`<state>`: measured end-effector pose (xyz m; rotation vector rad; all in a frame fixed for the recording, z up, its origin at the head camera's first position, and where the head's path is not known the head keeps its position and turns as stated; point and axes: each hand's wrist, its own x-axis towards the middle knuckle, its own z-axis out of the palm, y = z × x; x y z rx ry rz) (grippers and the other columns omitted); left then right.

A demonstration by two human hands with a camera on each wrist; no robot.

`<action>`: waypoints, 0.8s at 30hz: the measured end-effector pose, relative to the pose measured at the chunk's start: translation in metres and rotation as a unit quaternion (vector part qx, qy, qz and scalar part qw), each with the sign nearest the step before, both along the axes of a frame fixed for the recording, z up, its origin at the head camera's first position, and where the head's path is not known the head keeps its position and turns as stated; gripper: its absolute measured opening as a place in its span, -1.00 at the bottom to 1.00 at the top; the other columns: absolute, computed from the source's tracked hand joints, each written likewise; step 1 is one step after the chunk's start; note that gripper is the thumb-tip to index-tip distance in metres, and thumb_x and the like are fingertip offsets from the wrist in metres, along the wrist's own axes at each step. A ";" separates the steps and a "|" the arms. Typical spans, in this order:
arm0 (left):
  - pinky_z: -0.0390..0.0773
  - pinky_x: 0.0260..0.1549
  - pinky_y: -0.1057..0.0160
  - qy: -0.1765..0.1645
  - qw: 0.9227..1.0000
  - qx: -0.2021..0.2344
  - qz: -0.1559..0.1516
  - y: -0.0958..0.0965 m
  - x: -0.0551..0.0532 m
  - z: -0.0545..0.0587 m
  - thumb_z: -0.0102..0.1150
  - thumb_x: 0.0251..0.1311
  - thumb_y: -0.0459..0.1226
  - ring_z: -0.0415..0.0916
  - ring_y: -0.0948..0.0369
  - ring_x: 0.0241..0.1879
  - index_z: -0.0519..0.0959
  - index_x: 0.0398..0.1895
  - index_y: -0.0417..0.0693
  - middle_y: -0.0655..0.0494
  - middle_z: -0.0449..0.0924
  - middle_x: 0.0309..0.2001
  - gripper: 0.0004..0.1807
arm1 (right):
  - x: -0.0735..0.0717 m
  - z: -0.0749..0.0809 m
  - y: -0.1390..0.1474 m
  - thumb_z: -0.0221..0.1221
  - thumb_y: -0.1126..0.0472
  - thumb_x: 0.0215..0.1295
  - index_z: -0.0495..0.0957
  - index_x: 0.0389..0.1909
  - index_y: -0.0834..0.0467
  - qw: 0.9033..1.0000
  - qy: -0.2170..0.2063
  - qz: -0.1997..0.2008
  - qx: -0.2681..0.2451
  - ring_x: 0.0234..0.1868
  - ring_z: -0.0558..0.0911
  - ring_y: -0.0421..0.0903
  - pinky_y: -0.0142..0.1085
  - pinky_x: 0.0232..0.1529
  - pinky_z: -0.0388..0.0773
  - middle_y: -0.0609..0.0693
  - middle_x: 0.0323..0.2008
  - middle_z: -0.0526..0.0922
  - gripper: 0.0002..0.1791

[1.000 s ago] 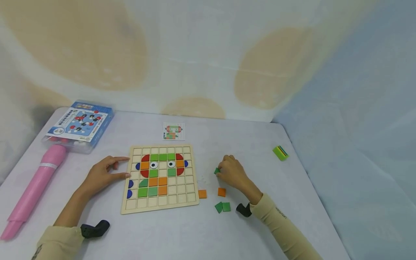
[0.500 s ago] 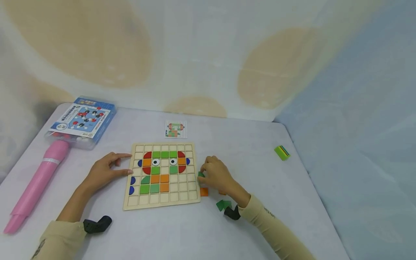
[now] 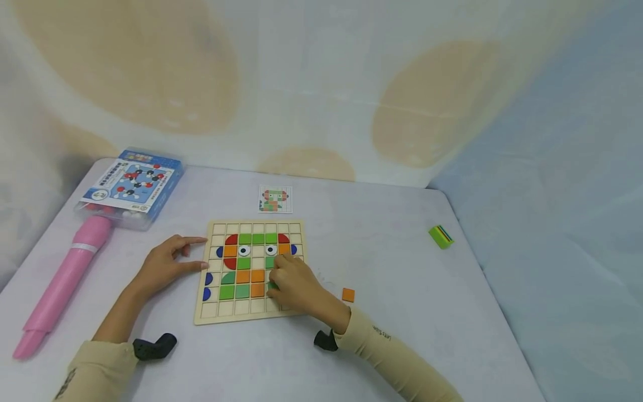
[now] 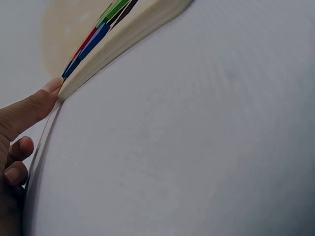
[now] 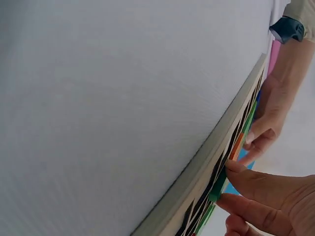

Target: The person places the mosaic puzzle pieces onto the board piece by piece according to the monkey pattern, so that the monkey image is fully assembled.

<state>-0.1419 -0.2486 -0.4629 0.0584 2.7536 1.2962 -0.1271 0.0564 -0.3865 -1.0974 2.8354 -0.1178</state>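
Observation:
A square wooden grid board (image 3: 201,320) lies on the table, with several coloured pieces set in its cells: red, green, orange, blue and two eye pieces. My left hand (image 3: 163,263) touches the board's left edge with thumb and index finger spread apart. Over the right half of the board, my right hand (image 3: 296,283) pinches a green tile (image 5: 218,184) between thumb and index finger. In the right wrist view that tile stands tilted at the board's cells; whether it sits in one cannot be told. The right hand covers part of the lower right cells.
Behind the board lies a small pattern card (image 3: 275,200). An orange square tile (image 3: 348,295) is to the right, by the right wrist. Farther right is a little stack of coloured pieces (image 3: 441,237). A blue-and-white box (image 3: 133,187) and a long pink tube-like object (image 3: 62,285) occupy the left.
My right hand has carried the green tile leftward from the table onto the board. Its arm now hides the loose green tiles and one orange tile. The left hand stays at the board's edge.

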 end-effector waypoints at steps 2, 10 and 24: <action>0.17 -0.27 0.08 -0.001 1.000 -0.002 0.000 0.001 0.000 0.001 0.44 0.06 0.03 0.21 0.10 -0.18 0.52 0.28 -0.04 0.00 0.27 -0.24 -0.29 | 0.001 0.000 0.001 0.40 0.00 0.17 0.75 -0.41 0.06 1.000 -0.003 0.000 -0.010 -0.26 0.41 -0.19 -0.42 -0.27 0.33 -0.13 -0.35 0.51 -0.80; 0.17 -0.28 0.08 -0.004 1.000 -0.011 -0.001 0.000 0.001 0.001 0.42 0.07 0.08 0.20 0.11 -0.17 0.50 0.29 -0.03 0.01 0.29 -0.21 -0.27 | -0.003 -0.006 0.000 0.43 0.03 0.14 0.68 -0.50 0.05 0.998 -0.040 -0.001 -0.055 -0.34 0.36 -0.23 -0.48 -0.29 0.29 -0.18 -0.47 0.44 -0.80; 0.15 -0.28 0.15 0.015 1.000 -0.006 -0.004 -0.001 0.004 0.000 0.41 0.09 0.08 0.17 0.17 -0.17 0.51 0.29 -0.01 0.04 0.27 -0.21 -0.29 | -0.011 0.032 0.082 0.36 0.20 0.23 0.74 -0.15 0.23 0.990 -0.088 -0.089 -0.069 -0.27 0.40 -0.15 -0.33 -0.24 0.38 0.04 -0.25 0.59 -0.77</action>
